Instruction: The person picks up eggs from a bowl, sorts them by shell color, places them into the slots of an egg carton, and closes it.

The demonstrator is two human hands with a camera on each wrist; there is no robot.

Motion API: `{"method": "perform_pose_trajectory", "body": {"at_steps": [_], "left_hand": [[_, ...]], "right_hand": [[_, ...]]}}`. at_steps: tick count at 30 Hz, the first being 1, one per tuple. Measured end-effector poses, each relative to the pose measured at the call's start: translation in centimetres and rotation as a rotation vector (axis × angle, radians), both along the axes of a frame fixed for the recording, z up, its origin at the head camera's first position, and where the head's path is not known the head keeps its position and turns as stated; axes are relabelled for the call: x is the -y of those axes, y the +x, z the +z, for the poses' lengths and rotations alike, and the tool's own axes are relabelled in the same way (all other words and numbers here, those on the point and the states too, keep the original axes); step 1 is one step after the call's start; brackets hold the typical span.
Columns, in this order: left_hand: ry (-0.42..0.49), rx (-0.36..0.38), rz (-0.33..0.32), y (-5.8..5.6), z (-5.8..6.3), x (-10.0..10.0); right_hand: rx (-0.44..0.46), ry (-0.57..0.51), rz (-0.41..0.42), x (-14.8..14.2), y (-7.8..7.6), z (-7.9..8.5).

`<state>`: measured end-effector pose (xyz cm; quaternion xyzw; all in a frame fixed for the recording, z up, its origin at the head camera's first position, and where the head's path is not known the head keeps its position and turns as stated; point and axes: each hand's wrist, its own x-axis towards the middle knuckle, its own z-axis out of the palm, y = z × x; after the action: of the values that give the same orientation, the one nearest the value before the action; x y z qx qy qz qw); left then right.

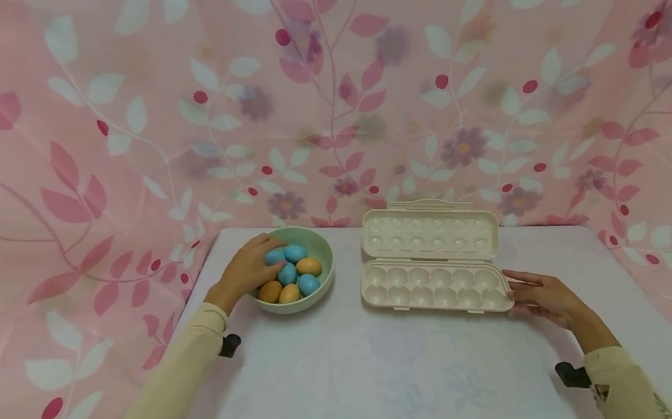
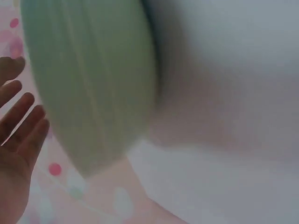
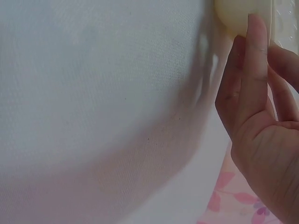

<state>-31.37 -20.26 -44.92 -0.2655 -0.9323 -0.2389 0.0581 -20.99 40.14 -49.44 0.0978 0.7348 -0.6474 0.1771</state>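
My left hand reaches over the left rim of a pale green bowl. Its thumb and fingertips lie about a blue egg, and no grip on the egg shows. The left wrist view has the hand with fingers extended beside the blurred bowl; the eggs are hidden there. At the right end of an open cream egg carton, my right hand touches the edge with its fingertips. In the right wrist view that hand overlaps the corner of the carton.
The bowl also holds several more blue eggs and orange eggs. Behind the carton's base its lid leans back. A white cloth covers the table, and a pink floral curtain hangs behind it.
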Motion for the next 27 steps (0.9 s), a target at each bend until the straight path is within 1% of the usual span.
{"method": "perform_pose_trajectory", "body": {"at_steps": [3,5,7,10,12,15,19,22,24,27], "left_hand": [[-0.033,0.048,-0.095,-0.9,0.9,-2.1],[-0.048,0.109,-0.128,-1.3,1.5,-3.3],[-0.066,0.180,-0.133,-1.7,1.9,-4.3],[-0.100,0.287,-0.102,-2.1,2.1,-5.5],[-0.128,0.325,-0.098,-2.4,2.1,-6.1],[-0.176,0.317,-0.120,-2.9,1.7,-7.0],[-0.251,0.225,-0.192,-3.6,0.8,-7.9],[-0.296,0.181,-0.220,-3.7,0.4,-8.4],[-0.310,0.183,-0.214,-3.7,0.3,-8.6],[-0.317,0.198,-0.179,-3.6,0.3,-8.9]], "right_hand": [[0.003,0.010,-0.009,-0.1,0.2,0.1],[0.005,0.007,-0.017,0.1,0.1,0.0],[0.006,0.001,-0.016,0.3,0.0,-0.1],[0.009,-0.013,-0.009,0.5,-0.1,-0.2],[0.014,-0.022,-0.011,0.6,-0.1,-0.2],[0.021,-0.035,-0.025,0.5,-0.1,-0.1],[0.023,-0.051,-0.033,0.3,0.0,0.2],[0.023,-0.052,-0.036,0.3,0.0,0.2],[0.024,-0.055,-0.040,0.3,0.0,0.2],[0.024,-0.047,-0.038,0.3,0.1,0.3]]}}
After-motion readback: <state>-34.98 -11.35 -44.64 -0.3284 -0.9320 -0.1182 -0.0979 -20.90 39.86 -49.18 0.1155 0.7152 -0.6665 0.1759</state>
